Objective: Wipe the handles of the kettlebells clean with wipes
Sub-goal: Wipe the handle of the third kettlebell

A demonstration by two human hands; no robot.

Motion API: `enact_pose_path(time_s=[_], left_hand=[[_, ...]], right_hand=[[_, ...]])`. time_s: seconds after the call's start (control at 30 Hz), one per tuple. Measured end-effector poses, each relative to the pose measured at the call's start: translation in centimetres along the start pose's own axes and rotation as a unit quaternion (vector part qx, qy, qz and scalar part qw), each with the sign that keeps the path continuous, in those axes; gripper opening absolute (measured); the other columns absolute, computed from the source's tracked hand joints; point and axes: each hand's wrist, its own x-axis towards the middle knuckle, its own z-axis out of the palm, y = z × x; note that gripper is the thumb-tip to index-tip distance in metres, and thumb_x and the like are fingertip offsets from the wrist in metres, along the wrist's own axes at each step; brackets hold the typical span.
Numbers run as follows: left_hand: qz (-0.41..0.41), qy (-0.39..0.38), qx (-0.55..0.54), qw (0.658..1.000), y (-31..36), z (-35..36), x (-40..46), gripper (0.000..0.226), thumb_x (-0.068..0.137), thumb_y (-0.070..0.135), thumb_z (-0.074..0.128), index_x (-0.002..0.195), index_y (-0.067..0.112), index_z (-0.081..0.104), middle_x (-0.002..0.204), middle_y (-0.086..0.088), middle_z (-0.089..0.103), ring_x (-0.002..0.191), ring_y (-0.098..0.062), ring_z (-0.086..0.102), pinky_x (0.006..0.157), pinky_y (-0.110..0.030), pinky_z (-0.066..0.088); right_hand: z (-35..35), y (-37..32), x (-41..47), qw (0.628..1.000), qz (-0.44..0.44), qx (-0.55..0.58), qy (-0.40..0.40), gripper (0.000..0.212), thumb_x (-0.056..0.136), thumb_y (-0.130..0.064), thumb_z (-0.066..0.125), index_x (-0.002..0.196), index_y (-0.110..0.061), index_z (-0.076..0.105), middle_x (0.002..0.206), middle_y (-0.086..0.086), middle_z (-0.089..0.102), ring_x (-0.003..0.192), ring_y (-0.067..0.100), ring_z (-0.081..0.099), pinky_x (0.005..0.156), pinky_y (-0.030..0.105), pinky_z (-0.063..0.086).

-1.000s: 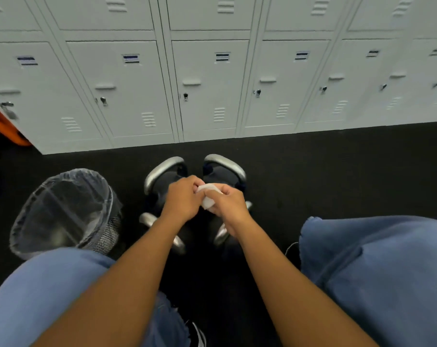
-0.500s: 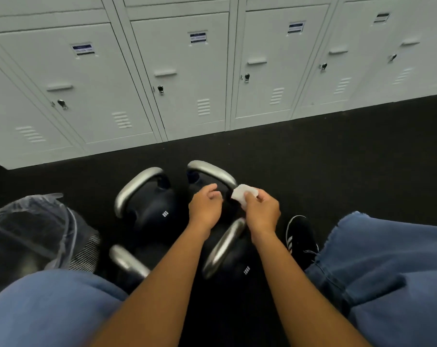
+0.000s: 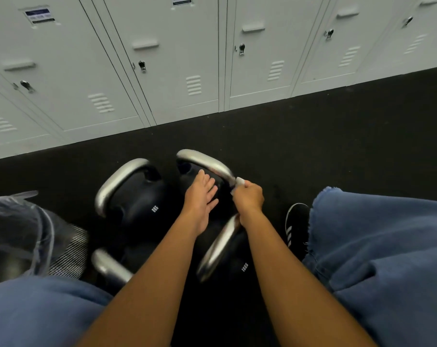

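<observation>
Wipe [image 3: 240, 181] pinched in right grip [image 3: 248, 199] against kettlebell handle [image 3: 207, 162], left grip [image 3: 202, 194] wide beside it

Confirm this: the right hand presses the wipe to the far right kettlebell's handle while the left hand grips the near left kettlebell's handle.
Wrong about the left hand. In the head view it lies open, fingers straight, on the far right kettlebell, gripping no handle. The right hand does hold the wipe against that kettlebell's handle.
</observation>
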Motion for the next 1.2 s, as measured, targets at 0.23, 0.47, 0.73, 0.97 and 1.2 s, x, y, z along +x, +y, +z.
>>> enact_pose_path(time_s=[0.23,0.47,0.73,0.97,1.2], left_hand=[[-0.012,-0.018,-0.030,0.999,0.2,0.1,0.7,0.063,0.108,0.052,0.032,0.157,0.014,0.035,0.160,-0.005,0.042,0.146,-0.022,0.042,0.117,-0.044,0.034],[-0.007,-0.038,-0.026,0.999,0.4,0.2,1.1,0.063,0.108,0.055,0.025,0.155,0.016,0.041,0.156,-0.006,0.048,0.144,-0.022,0.044,0.120,-0.047,0.034],[0.005,-0.029,-0.028,0.999,0.4,-0.5,0.8,0.062,0.108,0.055,0.026,0.152,0.017,0.045,0.145,-0.006,0.059,0.136,-0.022,0.054,0.116,-0.044,0.039],[0.013,-0.029,-0.028,0.999,1.0,-1.3,0.5,0.065,0.106,0.058,0.026,0.152,0.017,0.045,0.147,-0.005,0.058,0.139,-0.022,0.050,0.119,-0.047,0.035],[0.008,-0.039,-0.027,0.999,1.0,-1.2,0.2,0.066,0.105,0.060,0.026,0.154,0.019,0.043,0.152,-0.002,0.053,0.143,-0.022,0.044,0.119,-0.047,0.031]], right_hand=[[-1.0,-0.4,0.3,0.982,0.007,-0.051,-0.184,0.032,0.083,-0.019,0.044,0.106,-0.015,0.066,0.096,0.007,0.063,0.089,0.019,0.055,0.089,0.039,0.048],[-1.7,-1.9,-1.1,0.967,-0.019,-0.101,-0.232,0.034,0.088,-0.014,0.049,0.120,-0.016,0.058,0.103,-0.002,0.060,0.101,0.015,0.056,0.091,0.036,0.049],[-0.2,-3.2,-1.1,0.973,0.082,0.142,-0.159,0.026,0.090,0.001,0.042,0.102,-0.008,0.064,0.092,0.007,0.060,0.086,0.015,0.055,0.085,0.030,0.046],[2.5,-2.4,-1.7,0.902,0.193,0.373,-0.102,0.065,0.106,-0.052,0.034,0.157,-0.011,0.039,0.163,0.016,0.036,0.152,0.024,0.030,0.126,0.038,0.016],[3.7,-2.4,-3.3,0.906,0.195,0.375,-0.006,0.061,0.106,-0.055,0.031,0.154,-0.020,0.044,0.155,0.013,0.044,0.138,0.026,0.043,0.113,0.039,0.030]])
